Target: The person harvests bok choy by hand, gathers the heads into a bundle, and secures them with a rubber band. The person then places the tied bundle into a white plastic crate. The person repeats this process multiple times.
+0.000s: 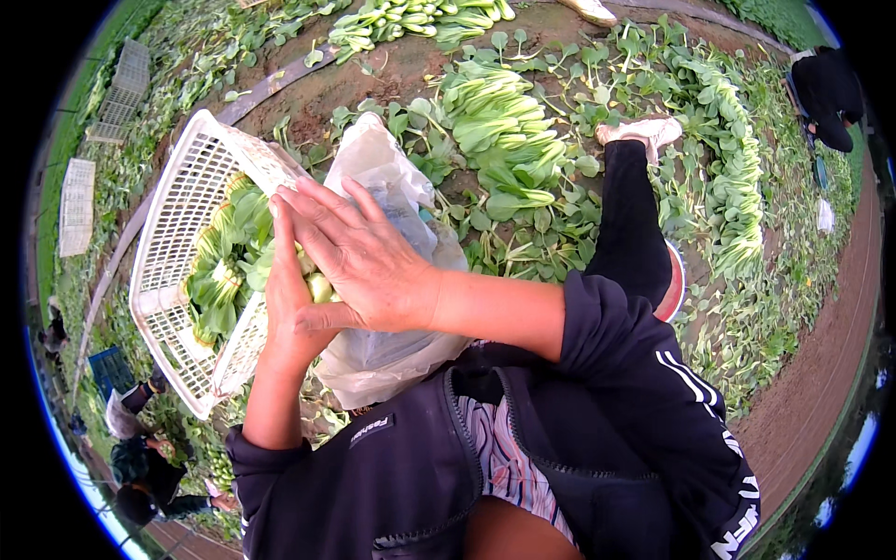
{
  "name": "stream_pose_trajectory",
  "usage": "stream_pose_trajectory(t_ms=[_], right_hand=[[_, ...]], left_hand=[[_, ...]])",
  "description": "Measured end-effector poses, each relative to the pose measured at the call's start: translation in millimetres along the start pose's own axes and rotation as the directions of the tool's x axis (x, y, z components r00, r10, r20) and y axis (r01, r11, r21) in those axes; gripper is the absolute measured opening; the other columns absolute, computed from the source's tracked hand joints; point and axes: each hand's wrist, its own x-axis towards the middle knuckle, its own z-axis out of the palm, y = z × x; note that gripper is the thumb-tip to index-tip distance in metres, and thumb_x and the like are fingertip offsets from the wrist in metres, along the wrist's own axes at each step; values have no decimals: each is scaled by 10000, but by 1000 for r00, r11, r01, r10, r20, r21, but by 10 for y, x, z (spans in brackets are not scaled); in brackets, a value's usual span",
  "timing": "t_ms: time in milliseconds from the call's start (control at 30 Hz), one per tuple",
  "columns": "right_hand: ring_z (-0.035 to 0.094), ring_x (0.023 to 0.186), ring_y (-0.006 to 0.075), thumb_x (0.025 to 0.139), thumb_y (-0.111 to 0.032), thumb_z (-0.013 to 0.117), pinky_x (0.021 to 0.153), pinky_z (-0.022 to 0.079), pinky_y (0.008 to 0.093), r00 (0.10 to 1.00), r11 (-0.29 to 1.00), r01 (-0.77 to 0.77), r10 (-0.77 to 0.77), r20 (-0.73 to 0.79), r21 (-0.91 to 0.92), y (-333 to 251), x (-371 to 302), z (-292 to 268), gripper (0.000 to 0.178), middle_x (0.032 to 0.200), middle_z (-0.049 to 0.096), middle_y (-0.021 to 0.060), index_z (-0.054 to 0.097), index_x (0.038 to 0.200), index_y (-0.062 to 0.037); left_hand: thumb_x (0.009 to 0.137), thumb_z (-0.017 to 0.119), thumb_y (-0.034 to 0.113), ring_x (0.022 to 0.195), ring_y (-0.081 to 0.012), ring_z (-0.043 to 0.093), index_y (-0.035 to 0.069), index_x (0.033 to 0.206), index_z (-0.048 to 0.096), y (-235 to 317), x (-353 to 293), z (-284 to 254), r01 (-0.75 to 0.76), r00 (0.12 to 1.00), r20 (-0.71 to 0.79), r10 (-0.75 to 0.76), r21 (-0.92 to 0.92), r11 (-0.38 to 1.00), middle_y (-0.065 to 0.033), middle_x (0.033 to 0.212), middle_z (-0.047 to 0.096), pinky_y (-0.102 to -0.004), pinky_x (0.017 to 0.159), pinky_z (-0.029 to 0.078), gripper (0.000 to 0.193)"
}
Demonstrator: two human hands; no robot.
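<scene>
My left hand [296, 294] and my right hand [373, 266] meet in front of me, at the right side of a white plastic crate [173, 245]. Both have straight fingers, and their fingertips come together near the crate's rim. In the gap between them show the pale, rounded bases of bok choy [320, 287]; whether the palms press on these I cannot tell. Behind my left hand, bunches of leafy bok choy [222, 271] lie in the tilted crate. A crumpled, translucent plastic bag [387, 359] sits beneath my right wrist, partly hidden by it.
Cut bok choy lies in a row [504, 135] ahead, with another row [733, 177] to the right. More white crates [77, 207] stand at far left. My outstretched leg [625, 210] crosses the right side. Other people [149, 467] are at lower left and upper right.
</scene>
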Motion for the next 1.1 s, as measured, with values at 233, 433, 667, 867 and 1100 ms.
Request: stream_pose_trajectory(t_ms=[233,433,667,867,1100], right_hand=[[441,1240,381,874,-540,518,1069,322,453,984,961,-47,91,-150,274,16,-11,52,766,1319,470,255,444,1269,112],[560,1118,305,925,-436,512,993,398,403,985,909,0,73,-158,417,407,2,-123,572,1192,602,147,515,1259,28],[653,891,181,923,-202,583,817,485,284,425,593,-606,805,-414,530,3055,-1119,-459,213,1007,698,57,683,1067,-80],[471,1221,255,845,-365,635,998,373,399,-4,-50,-993,912,-410,-103,4182,-1939,-715,312,1229,598,40,675,1109,-204],[539,1146,231,825,-362,691,1028,336,352,262,340,-932,868,-421,121,4033,-1716,-343,342,1182,629,43,623,1075,-140]], left_hand=[[674,820,141,1241,-400,477,-16,1478,53,-50,-27,93,52,999,23,-49,-129,990,-302,1411,353,-434,1007,414,1123],[618,846,146,1114,-401,523,102,1480,151,-28,-46,89,-85,996,15,84,54,995,-254,1310,455,-458,934,432,1109],[686,797,252,1096,-353,505,180,1466,95,-84,18,120,-157,984,-76,161,54,986,-244,1280,432,-464,943,412,1051],[720,767,388,1115,-353,496,160,1446,58,-166,22,91,-141,984,-98,146,54,989,-231,1269,414,-483,975,408,1040],[702,777,378,1054,-342,507,227,1404,136,-116,79,105,-62,986,-143,79,119,991,-225,1225,447,-457,898,424,962]])
